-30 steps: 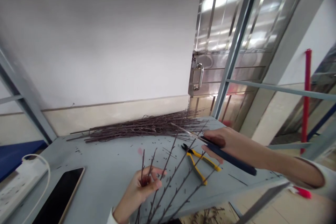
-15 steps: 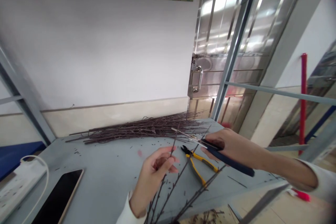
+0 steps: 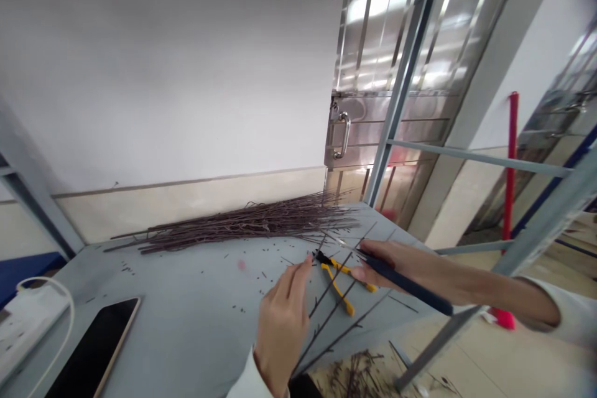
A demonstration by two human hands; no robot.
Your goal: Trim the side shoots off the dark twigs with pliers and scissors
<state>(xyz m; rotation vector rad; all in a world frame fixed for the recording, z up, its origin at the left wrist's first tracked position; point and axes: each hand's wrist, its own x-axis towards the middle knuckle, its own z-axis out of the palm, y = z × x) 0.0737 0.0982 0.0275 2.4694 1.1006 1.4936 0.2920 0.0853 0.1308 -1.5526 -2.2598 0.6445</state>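
Observation:
Dark-handled scissors (image 3: pixel 396 280) are gripped in my right hand (image 3: pixel 405 264), with the thin blades pointing left above the grey table (image 3: pixel 186 317). My left hand (image 3: pixel 284 317) is pinched around a thin dark twig (image 3: pixel 319 242) near the blade tips. Several long twigs (image 3: pixel 333 308) slant up from the table's front edge between my hands. Yellow-handled cutting pliers (image 3: pixel 336 289) lie spread on the table, partly behind the twigs. A large bundle of dark branches (image 3: pixel 242 222) lies along the back by the wall.
A black phone (image 3: pixel 96 348) and a white power strip (image 3: pixel 32 329) with a cable lie at the left. Small clippings dot the table. Grey metal posts (image 3: pixel 396 87) frame the table, and cut twig pieces (image 3: pixel 359 376) are heaped below its front edge.
My left hand has turned over, its back now showing, and its fingertips have moved up close to the blades. The slanting twigs have shifted. The whole view has moved slightly right.

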